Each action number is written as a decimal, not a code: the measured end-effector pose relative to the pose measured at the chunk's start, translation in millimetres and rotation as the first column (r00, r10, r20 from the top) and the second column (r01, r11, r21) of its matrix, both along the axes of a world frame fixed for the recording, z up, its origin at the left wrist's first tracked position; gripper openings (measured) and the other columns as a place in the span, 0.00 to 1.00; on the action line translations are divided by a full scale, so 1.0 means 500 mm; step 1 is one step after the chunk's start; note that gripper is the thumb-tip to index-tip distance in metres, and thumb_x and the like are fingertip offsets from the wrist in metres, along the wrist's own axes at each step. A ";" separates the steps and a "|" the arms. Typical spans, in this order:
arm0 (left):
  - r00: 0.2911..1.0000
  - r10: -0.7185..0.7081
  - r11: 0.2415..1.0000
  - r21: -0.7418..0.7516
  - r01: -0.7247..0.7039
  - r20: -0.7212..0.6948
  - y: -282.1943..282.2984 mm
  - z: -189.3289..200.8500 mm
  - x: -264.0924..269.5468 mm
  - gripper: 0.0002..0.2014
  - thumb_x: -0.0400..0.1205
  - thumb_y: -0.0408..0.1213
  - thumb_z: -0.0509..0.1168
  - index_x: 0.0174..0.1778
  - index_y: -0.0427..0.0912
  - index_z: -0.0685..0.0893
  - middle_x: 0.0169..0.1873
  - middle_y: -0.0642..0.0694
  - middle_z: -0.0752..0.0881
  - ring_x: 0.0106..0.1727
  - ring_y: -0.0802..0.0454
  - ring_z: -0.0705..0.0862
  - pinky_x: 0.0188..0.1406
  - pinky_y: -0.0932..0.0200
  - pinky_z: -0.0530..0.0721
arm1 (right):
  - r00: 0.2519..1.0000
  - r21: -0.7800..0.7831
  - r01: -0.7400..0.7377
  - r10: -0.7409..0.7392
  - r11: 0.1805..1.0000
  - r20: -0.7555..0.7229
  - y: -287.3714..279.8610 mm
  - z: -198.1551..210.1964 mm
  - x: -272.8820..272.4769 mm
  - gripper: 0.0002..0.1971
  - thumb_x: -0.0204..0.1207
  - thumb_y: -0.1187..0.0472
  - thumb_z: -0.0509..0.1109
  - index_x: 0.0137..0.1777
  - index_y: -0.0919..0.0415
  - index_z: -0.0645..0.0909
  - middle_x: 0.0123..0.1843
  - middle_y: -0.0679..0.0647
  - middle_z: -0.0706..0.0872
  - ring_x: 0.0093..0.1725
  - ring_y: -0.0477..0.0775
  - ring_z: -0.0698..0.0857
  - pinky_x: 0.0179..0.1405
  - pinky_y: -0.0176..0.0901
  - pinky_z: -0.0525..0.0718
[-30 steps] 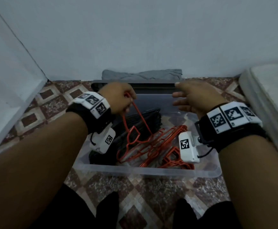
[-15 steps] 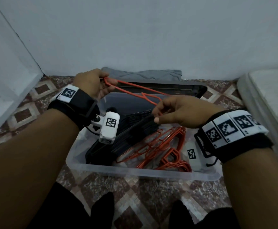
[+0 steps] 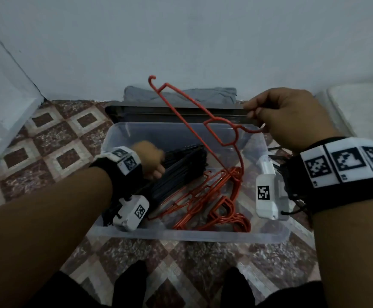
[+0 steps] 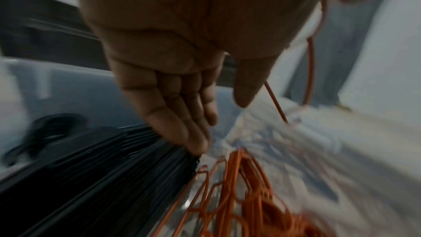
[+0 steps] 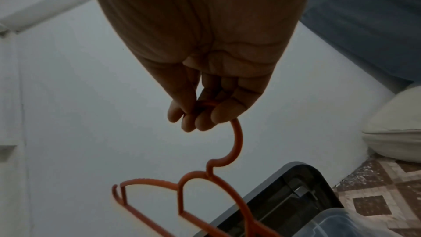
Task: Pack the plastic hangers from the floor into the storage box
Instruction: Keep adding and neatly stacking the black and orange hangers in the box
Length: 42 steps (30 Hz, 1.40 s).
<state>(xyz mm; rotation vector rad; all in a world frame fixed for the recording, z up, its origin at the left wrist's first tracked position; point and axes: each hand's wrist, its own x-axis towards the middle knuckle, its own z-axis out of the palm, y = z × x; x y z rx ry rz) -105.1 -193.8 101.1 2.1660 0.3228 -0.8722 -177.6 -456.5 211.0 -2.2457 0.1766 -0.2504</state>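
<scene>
Right hand pinches hook of red hanger, lifted tilted above clear storage box. Left hand, fingers straight, presses black hanger stack inside box. Hanger likely light, thin, springy, snag-prone; hook seems best hold.

Right hand raised, grip pinched — left hand low, fingers straight.

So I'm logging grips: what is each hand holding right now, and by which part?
The right hand pinches the orange plastic hanger by its hook. The left hand holds nothing; its straight fingers touch the black hanger stack.
</scene>
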 end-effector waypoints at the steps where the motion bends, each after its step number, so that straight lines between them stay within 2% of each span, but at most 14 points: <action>1: 0.976 -0.218 0.968 0.127 0.216 -0.001 -0.020 -0.022 0.001 0.14 0.88 0.41 0.57 0.48 0.34 0.82 0.46 0.36 0.89 0.36 0.43 0.86 0.35 0.56 0.82 | 1.000 -0.006 0.013 -0.013 1.000 0.007 -0.004 0.001 0.002 0.14 0.76 0.70 0.65 0.46 0.52 0.89 0.40 0.48 0.91 0.36 0.42 0.87 0.41 0.37 0.88; 3: 0.782 -0.623 0.738 0.314 0.597 -0.020 -0.076 -0.057 -0.001 0.19 0.85 0.50 0.62 0.49 0.36 0.87 0.46 0.40 0.90 0.43 0.45 0.87 0.44 0.53 0.85 | 0.999 -0.003 0.033 -0.033 0.999 0.006 -0.008 0.001 0.007 0.13 0.76 0.69 0.65 0.46 0.51 0.88 0.40 0.47 0.91 0.41 0.45 0.89 0.47 0.44 0.88; 5: 0.574 -0.819 0.520 0.422 0.743 -0.001 -0.138 -0.095 -0.006 0.22 0.80 0.56 0.65 0.51 0.38 0.88 0.49 0.41 0.89 0.49 0.42 0.87 0.51 0.51 0.86 | 0.999 0.011 0.045 -0.045 0.999 0.003 -0.008 0.000 0.012 0.11 0.75 0.67 0.66 0.46 0.51 0.88 0.42 0.49 0.91 0.45 0.50 0.89 0.54 0.50 0.88; 7: 0.437 -0.899 0.380 0.488 0.786 -0.004 -0.192 -0.129 -0.014 0.25 0.77 0.60 0.66 0.52 0.39 0.87 0.49 0.40 0.89 0.49 0.40 0.87 0.51 0.49 0.86 | 0.998 0.027 0.054 -0.054 0.998 0.011 -0.007 -0.003 0.018 0.11 0.74 0.66 0.67 0.46 0.52 0.88 0.44 0.51 0.91 0.47 0.53 0.89 0.56 0.54 0.87; 10: 0.385 -0.922 0.304 0.526 0.794 -0.049 -0.256 -0.181 -0.026 0.27 0.77 0.63 0.66 0.60 0.44 0.85 0.56 0.44 0.88 0.57 0.42 0.86 0.58 0.48 0.86 | 0.996 0.041 0.082 -0.083 0.996 0.019 -0.011 -0.007 0.024 0.12 0.74 0.68 0.67 0.47 0.52 0.89 0.46 0.52 0.90 0.49 0.53 0.89 0.57 0.54 0.87; 13: 0.390 -0.906 0.262 0.504 0.823 -0.165 -0.304 -0.197 -0.040 0.20 0.81 0.44 0.68 0.68 0.41 0.82 0.68 0.44 0.83 0.68 0.43 0.81 0.64 0.48 0.82 | 0.994 0.060 0.111 -0.112 0.992 0.010 -0.023 -0.010 0.027 0.12 0.74 0.69 0.67 0.47 0.54 0.89 0.45 0.51 0.90 0.48 0.51 0.89 0.55 0.53 0.88; 16: 0.438 -0.889 0.310 0.524 0.794 -0.137 -0.313 -0.213 -0.048 0.18 0.77 0.29 0.71 0.64 0.36 0.84 0.60 0.40 0.87 0.61 0.42 0.86 0.59 0.47 0.85 | 0.992 0.093 0.128 -0.129 0.987 0.004 -0.033 -0.011 0.030 0.13 0.73 0.71 0.66 0.45 0.54 0.88 0.44 0.51 0.90 0.47 0.52 0.88 0.53 0.53 0.89; 20: 0.454 -0.887 0.338 0.552 0.762 -0.086 -0.278 -0.207 -0.022 0.12 0.79 0.35 0.69 0.57 0.39 0.86 0.56 0.39 0.88 0.56 0.38 0.87 0.56 0.41 0.86 | 0.987 0.090 0.157 -0.160 0.983 0.028 -0.044 -0.008 0.030 0.12 0.72 0.69 0.67 0.42 0.50 0.88 0.42 0.49 0.90 0.47 0.51 0.89 0.54 0.52 0.88; 23: 0.596 -0.802 0.505 0.589 0.631 0.049 -0.236 -0.179 0.022 0.11 0.82 0.40 0.65 0.54 0.38 0.87 0.55 0.39 0.87 0.57 0.39 0.86 0.55 0.50 0.84 | 0.980 0.099 0.188 -0.194 0.977 0.049 -0.053 -0.005 0.028 0.10 0.70 0.66 0.68 0.43 0.51 0.88 0.44 0.52 0.91 0.47 0.54 0.89 0.54 0.56 0.87; 26: 0.652 -0.733 0.622 0.578 0.528 0.193 -0.171 -0.115 0.054 0.15 0.86 0.45 0.58 0.54 0.38 0.85 0.54 0.38 0.87 0.56 0.40 0.84 0.49 0.54 0.77 | 0.974 0.141 0.207 -0.218 0.968 0.067 -0.054 0.000 0.024 0.09 0.70 0.64 0.68 0.44 0.52 0.88 0.45 0.54 0.90 0.48 0.57 0.89 0.53 0.58 0.88; 31: 0.633 -0.635 0.759 0.510 0.405 0.443 -0.062 0.019 0.055 0.12 0.85 0.45 0.61 0.37 0.46 0.79 0.35 0.50 0.89 0.40 0.48 0.85 0.41 0.57 0.80 | 0.944 0.161 0.284 -0.305 0.945 0.129 -0.049 0.005 0.018 0.11 0.70 0.63 0.65 0.44 0.49 0.87 0.42 0.48 0.91 0.41 0.51 0.89 0.49 0.56 0.89; 36: 0.551 -0.568 0.818 0.493 0.297 0.610 -0.006 0.120 0.013 0.09 0.85 0.45 0.62 0.42 0.47 0.82 0.30 0.56 0.85 0.32 0.59 0.79 0.30 0.63 0.68 | 0.931 0.177 0.297 -0.326 0.938 0.165 -0.036 0.005 0.016 0.12 0.72 0.64 0.63 0.46 0.49 0.87 0.41 0.47 0.90 0.40 0.48 0.89 0.44 0.47 0.89; 40: 0.577 -0.429 0.902 0.360 0.237 0.695 0.009 0.135 -0.025 0.10 0.86 0.45 0.61 0.42 0.47 0.82 0.30 0.54 0.89 0.34 0.61 0.85 0.38 0.61 0.78 | 0.933 0.201 0.265 -0.304 0.943 0.195 -0.031 0.003 0.014 0.11 0.73 0.64 0.65 0.45 0.49 0.86 0.39 0.47 0.90 0.34 0.44 0.88 0.33 0.35 0.84; 42: 0.580 -0.322 0.947 0.264 0.184 0.749 0.017 0.127 -0.040 0.09 0.85 0.45 0.62 0.42 0.47 0.81 0.30 0.54 0.88 0.35 0.62 0.86 0.41 0.59 0.82 | 0.937 0.205 0.245 -0.286 0.948 0.201 -0.027 -0.001 0.014 0.10 0.73 0.64 0.65 0.44 0.48 0.85 0.39 0.47 0.90 0.32 0.42 0.87 0.32 0.36 0.84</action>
